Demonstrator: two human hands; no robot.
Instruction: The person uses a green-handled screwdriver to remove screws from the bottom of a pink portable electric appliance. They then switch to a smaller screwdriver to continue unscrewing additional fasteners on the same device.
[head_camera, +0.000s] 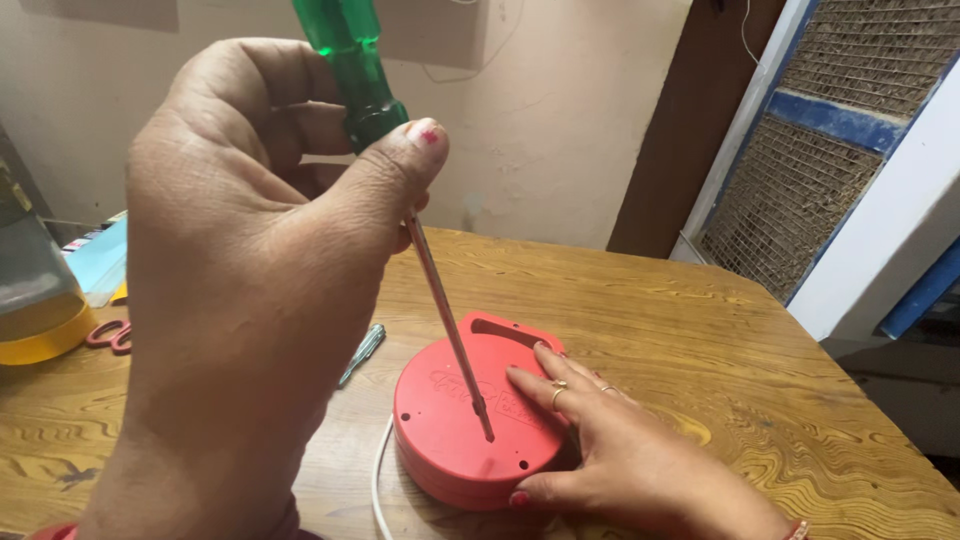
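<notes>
My left hand (250, 280) is raised close to the camera and is closed around the green see-through handle of a long screwdriver (352, 60). Its metal shaft slants down, and the tip rests on the top face of a round red plastic casing (445, 430) lying flat on the wooden table (700, 330). My right hand (620, 450), with rings on two fingers, lies flat on the casing's right side, fingers on top and thumb against the front rim. A white cord (380, 470) leaves the casing at the lower left.
A small tester screwdriver with a clear handle (362, 352) lies on the table left of the casing. Red-handled scissors (110, 335) and a clear jar with a yellow base (35, 290) sit at the far left. An air cooler (800, 180) stands beyond the table's right edge.
</notes>
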